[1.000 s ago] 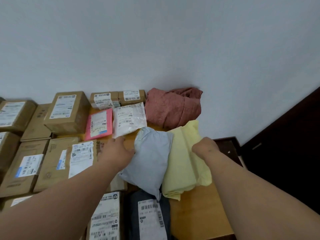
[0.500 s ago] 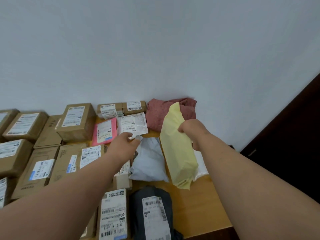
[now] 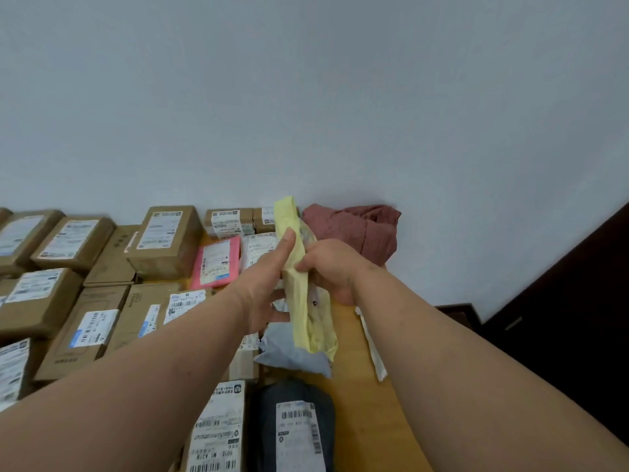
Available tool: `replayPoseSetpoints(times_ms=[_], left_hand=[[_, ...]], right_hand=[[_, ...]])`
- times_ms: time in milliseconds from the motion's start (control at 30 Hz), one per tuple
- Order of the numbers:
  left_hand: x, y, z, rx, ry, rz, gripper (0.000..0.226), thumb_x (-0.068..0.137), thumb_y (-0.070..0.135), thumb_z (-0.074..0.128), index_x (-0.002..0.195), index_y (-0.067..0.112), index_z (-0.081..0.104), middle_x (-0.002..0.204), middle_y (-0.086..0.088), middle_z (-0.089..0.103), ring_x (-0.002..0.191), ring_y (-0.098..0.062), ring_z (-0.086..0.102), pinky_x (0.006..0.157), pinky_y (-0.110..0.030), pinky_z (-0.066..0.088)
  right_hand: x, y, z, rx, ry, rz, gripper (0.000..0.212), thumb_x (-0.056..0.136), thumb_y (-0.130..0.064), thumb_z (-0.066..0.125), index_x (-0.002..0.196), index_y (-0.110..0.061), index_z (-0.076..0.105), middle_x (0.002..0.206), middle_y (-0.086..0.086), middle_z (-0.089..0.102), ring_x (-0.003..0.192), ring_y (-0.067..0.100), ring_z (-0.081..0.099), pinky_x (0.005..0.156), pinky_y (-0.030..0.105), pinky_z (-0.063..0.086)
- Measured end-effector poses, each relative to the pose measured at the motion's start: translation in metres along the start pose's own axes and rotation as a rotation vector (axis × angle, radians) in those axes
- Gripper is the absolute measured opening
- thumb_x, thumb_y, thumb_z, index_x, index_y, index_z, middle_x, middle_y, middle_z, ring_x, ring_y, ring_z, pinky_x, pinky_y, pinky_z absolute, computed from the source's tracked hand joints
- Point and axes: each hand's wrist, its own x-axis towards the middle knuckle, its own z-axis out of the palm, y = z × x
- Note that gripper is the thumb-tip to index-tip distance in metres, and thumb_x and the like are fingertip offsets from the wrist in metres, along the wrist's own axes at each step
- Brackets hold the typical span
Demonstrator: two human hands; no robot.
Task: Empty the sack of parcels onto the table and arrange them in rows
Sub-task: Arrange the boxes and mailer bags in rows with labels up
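Parcels cover most of the counter [image 3: 354,376]: brown boxes [image 3: 166,241] with white labels packed in rows on the left side up to the far edge, a pink mailer [image 3: 216,262] and a white mailer [image 3: 260,247] behind the hands. Yellow mailer [image 3: 303,301] is held up off the counter, roughly upright, near the far right corner. Right hand [image 3: 332,267] has its grip clamped on it, fingers curled round the mailer's right edge. Left hand [image 3: 263,291] is against the mailer's left face, thumb straight up along it, fingers straight and spread below; grip apart. Grey mailer [image 3: 289,352] lies flat on the counter just below the yellow one. Dark mailer [image 3: 294,424] and a labelled box [image 3: 218,430] sit at the near edge. Reddish cloth bundle [image 3: 357,229] is at the far right corner against the wall.
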Motion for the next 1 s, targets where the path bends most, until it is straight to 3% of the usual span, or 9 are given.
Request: replayPoseSetpoints(times_ms=[133,200,300,433,567,667,733,900,1000], left_hand=[[0.008,-0.005,-0.003,-0.08,0.063,0.001,0.061,0.075,0.066,0.068,0.119,0.024,0.066,0.108,-0.012,0.074,0.098,-0.029,0.069,0.066,-0.043,0.059],[0.015,-0.011,-0.006,-0.131,0.108,-0.023,0.059,0.075,0.061,0.073,0.117,0.021,0.067,0.105,-0.014,0.075,0.092,-0.03,0.071,0.068,-0.044,0.06],[0.026,-0.02,-0.016,-0.251,0.112,-0.099,0.056,0.077,0.059,0.073,0.115,0.018,0.07,0.104,-0.017,0.074,0.097,-0.035,0.071,0.088,-0.054,0.056],[0.039,-0.029,-0.027,-0.379,0.174,-0.147,0.039,0.088,0.029,0.068,0.121,0.008,0.067,0.103,-0.022,0.073,0.084,-0.038,0.071,0.075,-0.054,0.058],[0.045,-0.033,-0.033,-0.409,0.315,-0.081,0.034,0.085,0.016,0.071,0.118,0.012,0.065,0.102,-0.02,0.074,0.085,-0.038,0.073,0.065,-0.053,0.059],[0.046,-0.033,-0.048,-0.422,0.404,-0.045,0.038,0.082,0.021,0.075,0.118,0.017,0.064,0.101,-0.018,0.075,0.089,-0.039,0.072,0.075,-0.062,0.056],[0.045,-0.035,-0.063,-0.436,0.473,-0.029,0.046,0.076,0.027,0.078,0.119,0.021,0.063,0.1,-0.016,0.075,0.087,-0.04,0.073,0.076,-0.067,0.053],[0.044,-0.05,-0.091,-0.41,0.593,0.003,0.06,0.057,0.037,0.083,0.113,0.021,0.066,0.101,-0.014,0.075,0.085,-0.04,0.073,0.075,-0.067,0.053],[0.04,-0.055,-0.095,-0.386,0.623,0.033,0.046,0.074,0.03,0.079,0.116,0.018,0.064,0.102,-0.014,0.074,0.088,-0.039,0.072,0.075,-0.06,0.056]], right_hand=[[-0.002,-0.001,0.007,-0.08,-0.132,-0.054,0.013,0.071,0.011,0.055,0.08,0.009,0.064,0.07,0.016,0.061,0.071,0.027,0.057,0.067,0.033,0.049],[-0.002,-0.001,0.008,-0.067,-0.177,-0.052,0.016,0.069,0.015,0.052,0.071,0.005,0.064,0.062,0.01,0.062,0.066,0.022,0.056,0.059,0.026,0.047],[-0.002,-0.001,0.007,-0.033,-0.225,-0.041,0.03,0.072,0.015,0.045,0.084,0.002,0.068,0.083,0.008,0.067,0.068,0.021,0.059,0.07,0.024,0.049],[0.0,-0.004,0.002,0.07,-0.228,-0.032,0.033,0.075,0.014,0.034,0.085,0.004,0.064,0.07,0.01,0.057,0.059,0.019,0.052,0.065,0.019,0.048],[0.013,0.0,-0.015,0.116,-0.025,-0.021,0.016,0.084,0.003,0.051,0.074,-0.007,0.059,0.052,0.003,0.041,0.055,0.018,0.047,0.077,0.035,0.052],[0.029,0.014,-0.045,-0.049,0.232,-0.019,0.017,0.083,-0.003,0.055,0.069,-0.012,0.053,0.058,0.005,0.049,0.059,0.02,0.048,0.067,0.036,0.045],[0.034,0.025,-0.061,-0.188,0.281,0.04,0.017,0.083,-0.003,0.052,0.067,-0.009,0.053,0.062,0.01,0.052,0.066,0.025,0.051,0.067,0.036,0.041],[0.039,0.058,-0.056,-0.479,0.115,0.278,0.002,0.088,-0.008,0.053,0.086,-0.009,0.053,0.083,0.012,0.052,0.064,0.021,0.048,0.059,0.028,0.039],[0.047,0.07,-0.035,-0.611,0.003,0.354,0.025,0.092,-0.02,0.058,0.114,-0.007,0.057,0.109,0.013,0.059,0.096,0.024,0.062,0.08,0.034,0.051]])
